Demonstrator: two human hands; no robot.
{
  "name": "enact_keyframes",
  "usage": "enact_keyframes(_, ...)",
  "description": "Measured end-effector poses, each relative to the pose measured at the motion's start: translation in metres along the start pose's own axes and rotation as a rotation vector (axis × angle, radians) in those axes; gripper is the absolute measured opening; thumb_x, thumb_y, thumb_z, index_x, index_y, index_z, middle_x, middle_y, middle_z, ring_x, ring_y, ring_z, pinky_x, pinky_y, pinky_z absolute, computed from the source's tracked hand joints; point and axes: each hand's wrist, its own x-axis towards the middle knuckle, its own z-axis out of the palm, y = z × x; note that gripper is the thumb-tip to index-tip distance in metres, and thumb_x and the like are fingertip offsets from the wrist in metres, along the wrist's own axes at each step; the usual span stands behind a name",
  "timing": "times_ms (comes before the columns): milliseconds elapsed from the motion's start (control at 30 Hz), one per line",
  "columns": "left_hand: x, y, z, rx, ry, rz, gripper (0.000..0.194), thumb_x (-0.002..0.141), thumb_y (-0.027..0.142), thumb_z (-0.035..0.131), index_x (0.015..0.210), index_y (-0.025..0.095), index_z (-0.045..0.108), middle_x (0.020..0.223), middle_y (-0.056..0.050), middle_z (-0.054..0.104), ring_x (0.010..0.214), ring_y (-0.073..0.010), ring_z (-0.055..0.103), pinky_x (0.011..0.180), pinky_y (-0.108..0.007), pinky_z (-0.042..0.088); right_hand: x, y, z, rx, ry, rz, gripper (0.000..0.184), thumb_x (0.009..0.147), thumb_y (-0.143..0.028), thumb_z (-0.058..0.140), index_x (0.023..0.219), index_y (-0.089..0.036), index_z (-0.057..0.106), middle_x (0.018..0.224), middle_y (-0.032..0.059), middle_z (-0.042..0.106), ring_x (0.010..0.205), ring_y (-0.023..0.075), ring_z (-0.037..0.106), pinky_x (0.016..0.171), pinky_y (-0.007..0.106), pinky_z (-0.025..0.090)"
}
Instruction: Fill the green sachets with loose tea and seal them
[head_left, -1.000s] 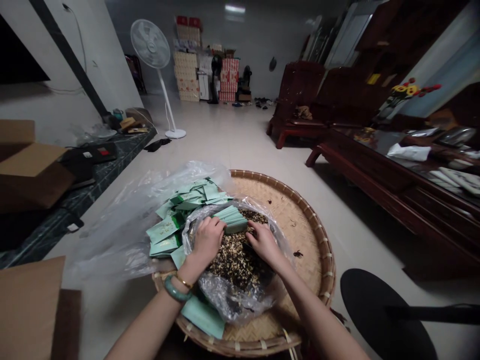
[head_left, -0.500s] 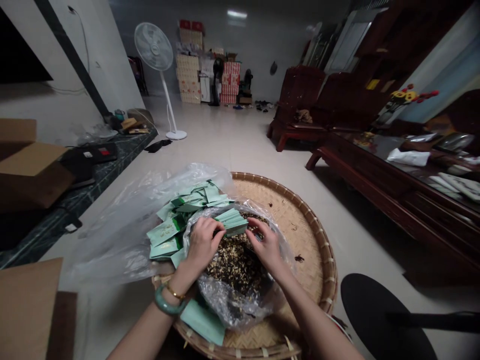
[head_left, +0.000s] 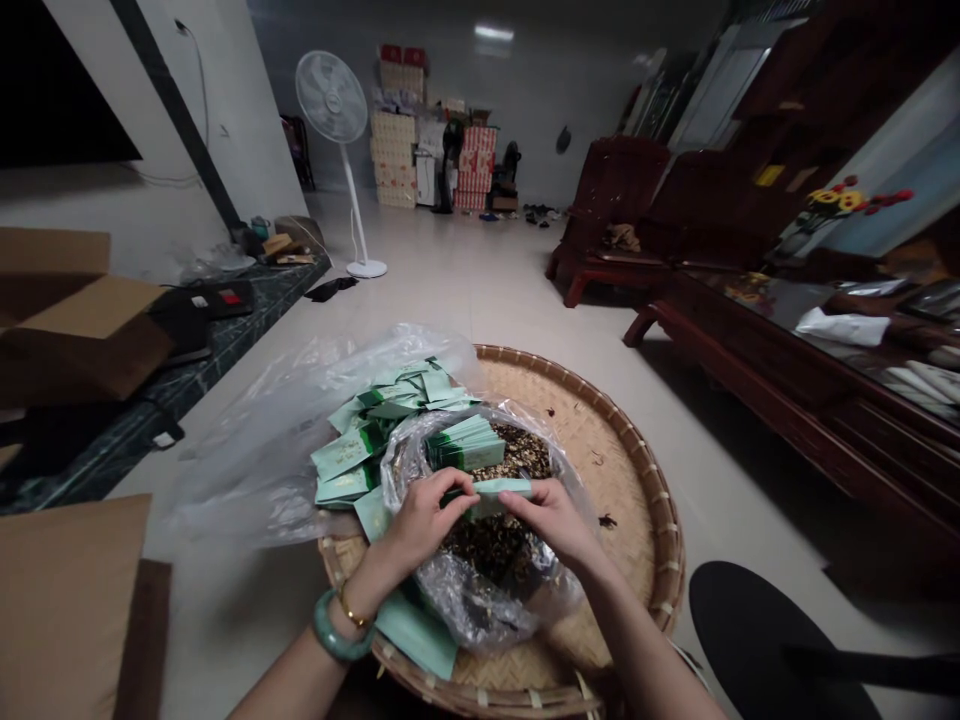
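Between my two hands is one green packet, held level over an open clear plastic bag. My left hand pinches its left end; my right hand grips the right end with the thumb on top. Dark and pale dried tea-like bits fill the bag. Just beyond the fingers, a fanned stack of green packets rests on the bits. More green packets lie heaped to the left of the bag. The bag sits on a round woven bamboo tray.
A large clear plastic sheet spreads left of the tray. Cardboard boxes stand at the left. A dark round base is on the floor at the right, below a wooden table. A white fan stands farther back.
My hands have left the fanned stack, which now rests on the dried bits, and come nearer to me holding a single packet. The view has shifted slightly left.
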Motion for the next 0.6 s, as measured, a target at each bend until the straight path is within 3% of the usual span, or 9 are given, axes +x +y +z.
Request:
enact_keyframes(133,-0.006,-0.001,-0.003,0.042,-0.036,0.015,0.011,0.087,0.023,0.054,0.081,0.018,0.062,0.081,-0.003,0.069,0.076,-0.0168,0.063,0.073,-0.029,0.048,-0.008,0.005,0.000,0.075,-0.060,0.036,0.045,0.071,-0.062,0.065,0.076,-0.017,0.074,0.064,0.0004,0.067,0.061,0.0148,0.056,0.066,0.028,0.047)
enact_keyframes(200,-0.011,0.001,-0.004,0.189,0.027,0.116,0.012,0.089,0.025,0.053,0.091,0.018,0.063,0.098,-0.009,0.070,0.093,-0.0214,0.062,0.084,-0.036,0.047,-0.011,0.009,0.003,0.095,-0.025,0.037,0.049,0.071,-0.065,0.063,0.080,-0.018,0.074,0.068,0.0013,0.069,0.066,0.0169,0.058,0.073,0.031,0.048)
enact_keyframes(267,-0.017,0.004,-0.003,0.403,0.068,0.259,0.026,0.087,0.029,0.057,0.110,0.017,0.061,0.120,-0.015,0.063,0.115,-0.0287,0.053,0.097,-0.045,0.039,-0.015,0.014,0.007,0.109,0.023,0.041,0.050,0.073,-0.066,0.060,0.084,-0.020,0.074,0.072,0.0024,0.070,0.072,0.0192,0.060,0.079,0.034,0.048)
enact_keyframes(333,-0.022,0.005,-0.001,0.570,0.006,0.369,0.046,0.085,0.032,0.060,0.127,0.016,0.052,0.131,-0.017,0.057,0.125,-0.0335,0.044,0.101,-0.050,0.033,-0.018,0.019,0.012,0.122,0.059,0.048,0.050,0.074,-0.066,0.059,0.086,-0.020,0.074,0.077,0.0036,0.071,0.076,0.0210,0.061,0.082,0.036,0.047)
enact_keyframes(467,-0.026,-0.001,0.004,0.581,-0.148,0.432,0.050,0.088,0.020,0.053,0.136,0.018,0.043,0.125,-0.015,0.061,0.118,-0.0307,0.051,0.096,-0.048,0.037,-0.026,0.026,0.024,0.111,0.080,0.050,0.050,0.075,-0.066,0.058,0.086,-0.020,0.073,0.083,0.0050,0.071,0.084,0.0232,0.060,0.083,0.037,0.047)
enact_keyframes(600,-0.027,-0.010,0.004,0.404,-0.169,0.425,0.051,0.084,0.021,0.058,0.132,0.018,0.045,0.115,-0.014,0.062,0.106,-0.0279,0.056,0.093,-0.048,0.043,-0.031,0.029,0.029,0.108,0.034,0.051,0.047,0.075,-0.065,0.059,0.081,-0.020,0.073,0.080,0.0037,0.070,0.080,0.0220,0.059,0.079,0.036,0.048)
